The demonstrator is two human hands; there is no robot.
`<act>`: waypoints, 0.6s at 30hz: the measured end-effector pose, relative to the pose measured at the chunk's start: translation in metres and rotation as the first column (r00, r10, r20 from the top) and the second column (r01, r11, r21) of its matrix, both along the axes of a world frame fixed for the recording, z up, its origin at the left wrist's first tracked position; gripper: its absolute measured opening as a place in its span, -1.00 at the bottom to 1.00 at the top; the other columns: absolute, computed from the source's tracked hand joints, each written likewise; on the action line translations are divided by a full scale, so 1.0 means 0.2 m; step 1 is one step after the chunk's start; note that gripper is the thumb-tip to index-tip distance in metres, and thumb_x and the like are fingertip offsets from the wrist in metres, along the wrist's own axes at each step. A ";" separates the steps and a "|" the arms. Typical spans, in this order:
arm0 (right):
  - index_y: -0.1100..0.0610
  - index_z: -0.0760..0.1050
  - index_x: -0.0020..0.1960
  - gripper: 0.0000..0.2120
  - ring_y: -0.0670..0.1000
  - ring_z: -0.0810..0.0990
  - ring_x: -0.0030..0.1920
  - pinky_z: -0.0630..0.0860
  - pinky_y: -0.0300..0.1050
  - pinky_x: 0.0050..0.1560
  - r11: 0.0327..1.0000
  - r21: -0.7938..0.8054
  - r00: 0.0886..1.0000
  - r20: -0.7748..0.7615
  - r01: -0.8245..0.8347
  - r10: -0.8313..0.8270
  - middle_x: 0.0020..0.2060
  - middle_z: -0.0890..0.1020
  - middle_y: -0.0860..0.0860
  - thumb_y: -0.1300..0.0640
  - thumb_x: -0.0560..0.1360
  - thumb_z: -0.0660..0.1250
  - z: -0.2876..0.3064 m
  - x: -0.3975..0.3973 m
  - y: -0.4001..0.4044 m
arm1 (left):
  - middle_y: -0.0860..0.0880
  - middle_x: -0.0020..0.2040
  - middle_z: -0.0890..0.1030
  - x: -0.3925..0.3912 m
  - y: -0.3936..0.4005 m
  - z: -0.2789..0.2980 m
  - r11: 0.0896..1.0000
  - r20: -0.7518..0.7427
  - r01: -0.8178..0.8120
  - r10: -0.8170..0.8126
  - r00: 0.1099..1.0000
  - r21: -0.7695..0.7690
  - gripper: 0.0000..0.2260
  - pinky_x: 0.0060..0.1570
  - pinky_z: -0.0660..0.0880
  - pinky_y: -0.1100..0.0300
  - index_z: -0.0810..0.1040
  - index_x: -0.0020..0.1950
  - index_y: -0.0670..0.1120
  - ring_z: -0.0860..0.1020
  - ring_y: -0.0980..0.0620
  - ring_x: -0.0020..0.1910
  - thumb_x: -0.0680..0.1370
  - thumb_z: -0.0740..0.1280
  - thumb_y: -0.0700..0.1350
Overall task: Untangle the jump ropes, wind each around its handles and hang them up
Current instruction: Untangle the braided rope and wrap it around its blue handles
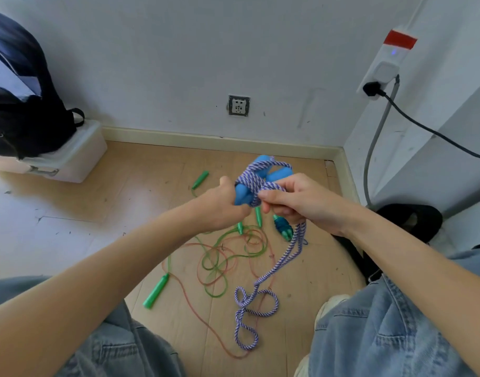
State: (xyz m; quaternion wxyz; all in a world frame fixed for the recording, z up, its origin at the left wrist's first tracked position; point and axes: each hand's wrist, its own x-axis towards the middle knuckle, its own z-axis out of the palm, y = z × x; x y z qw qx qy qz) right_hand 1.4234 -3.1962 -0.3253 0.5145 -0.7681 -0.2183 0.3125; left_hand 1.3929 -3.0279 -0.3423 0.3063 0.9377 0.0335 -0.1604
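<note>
My left hand (223,206) grips the two blue handles (271,172) of a purple-and-white braided jump rope, held together above the floor. Several turns of that rope (253,183) lie wound around the handles. My right hand (293,201) pinches the rope beside the wraps, and the loose remainder (263,281) hangs down and coils on the floor. Below lie tangled thin green (219,257) and red ropes (200,314) with green handles (155,291), (200,179), and a teal handle (283,228) sits under my right hand.
A white storage box (78,156) with a dark backpack (23,104) on it stands at the back left. A wall socket (238,105) faces me. A power strip (383,63) with a black cable hangs at the right, a black shoe (413,219) below it. My jeans-clad knees frame the floor.
</note>
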 end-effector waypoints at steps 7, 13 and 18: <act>0.18 0.53 -0.30 -0.76 -0.13 0.27 -0.53 0.23 -0.19 -0.43 0.961 -0.257 0.932 0.315 -0.098 0.180 -0.55 0.38 -0.08 0.13 0.52 0.28 0.02 -0.02 0.02 | -0.22 0.13 0.55 0.01 0.02 -0.02 0.975 -0.026 0.047 -0.042 0.999 0.215 -0.76 -0.07 0.45 0.07 0.31 0.19 -0.23 0.54 -0.20 0.07 0.56 0.17 -0.16; 0.19 0.61 -0.27 -0.80 -0.12 0.36 -0.45 0.26 -0.21 -0.39 0.912 -0.409 0.857 0.477 0.022 0.193 -0.46 0.51 -0.01 0.04 0.40 0.43 0.04 0.06 0.01 | -0.13 0.13 0.54 -0.07 -0.06 -0.09 0.738 -0.086 0.414 -0.439 0.894 0.534 -0.72 -0.11 0.36 0.14 0.34 0.29 -0.12 0.51 -0.11 0.11 0.57 0.15 -0.22; 0.02 0.58 -0.31 -0.85 -0.16 0.49 -0.33 0.38 -0.26 -0.32 0.923 -0.377 0.909 0.407 0.082 0.086 -0.41 0.56 -0.14 0.01 0.26 0.53 0.02 0.12 -0.05 | -0.05 0.01 0.47 -0.11 -0.09 0.02 0.658 -0.070 0.627 -0.665 0.744 0.417 -0.76 -0.06 0.31 0.21 0.37 0.25 -0.07 0.46 -0.02 0.02 0.59 0.19 -0.10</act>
